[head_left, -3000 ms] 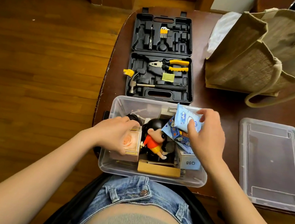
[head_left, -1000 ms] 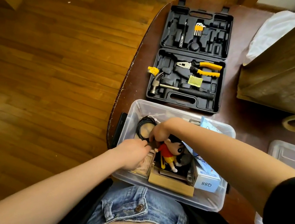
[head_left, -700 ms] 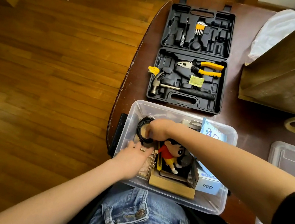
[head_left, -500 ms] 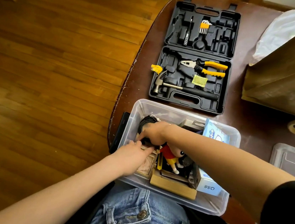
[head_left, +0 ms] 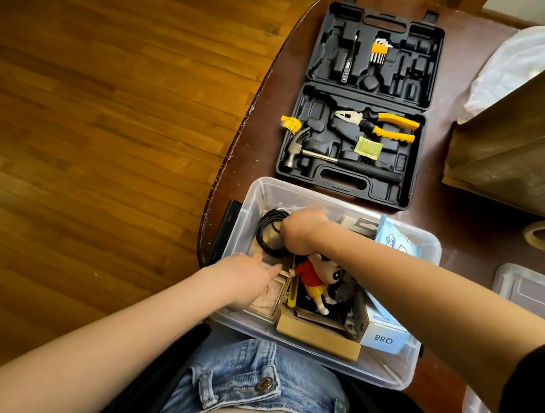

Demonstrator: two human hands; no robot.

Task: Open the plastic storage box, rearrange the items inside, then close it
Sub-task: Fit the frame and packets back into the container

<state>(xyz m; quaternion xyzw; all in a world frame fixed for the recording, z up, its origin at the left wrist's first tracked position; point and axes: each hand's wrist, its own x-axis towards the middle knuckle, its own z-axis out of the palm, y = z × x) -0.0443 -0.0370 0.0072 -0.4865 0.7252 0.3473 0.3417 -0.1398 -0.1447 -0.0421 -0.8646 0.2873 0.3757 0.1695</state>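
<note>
Clear plastic storage box [head_left: 258,197], rectangular with rounded corners and translucent walls, stood lidless at the near edge of a dark brown wooden table [head_left: 433,226], its long axis running left to right before the person. Its clear lid [head_left: 528,292] lay flat on the table to the right, apart from the box. Contents: a coiled black cable [head_left: 265,236] in the far left corner; a small wooden frame with a pale pink rose [head_left: 270,297] at the near left; a cartoon figurine [head_left: 315,282] in red shirt and yellow shorts, lying tilted at centre; a plain wooden block [head_left: 317,337] along the near wall; a white carton marked Q88 [head_left: 382,333] at the near right; a blue printed packet [head_left: 394,236] upright at the far right. Right hand [head_left: 300,230], crossed over the box, was clenched on the cable coil. Left hand [head_left: 244,282] rested on the rose frame, fingers extended and loose, closed on nothing. Beyond the box lay an open black moulded tool case [head_left: 352,188] holding yellow-handled pliers [head_left: 377,124], a claw hammer [head_left: 321,157] and hex keys [head_left: 379,49]. A woven jute bag [head_left: 530,135] stood at the far right. Floor: glossy amber wood boards [head_left: 103,117].
</note>
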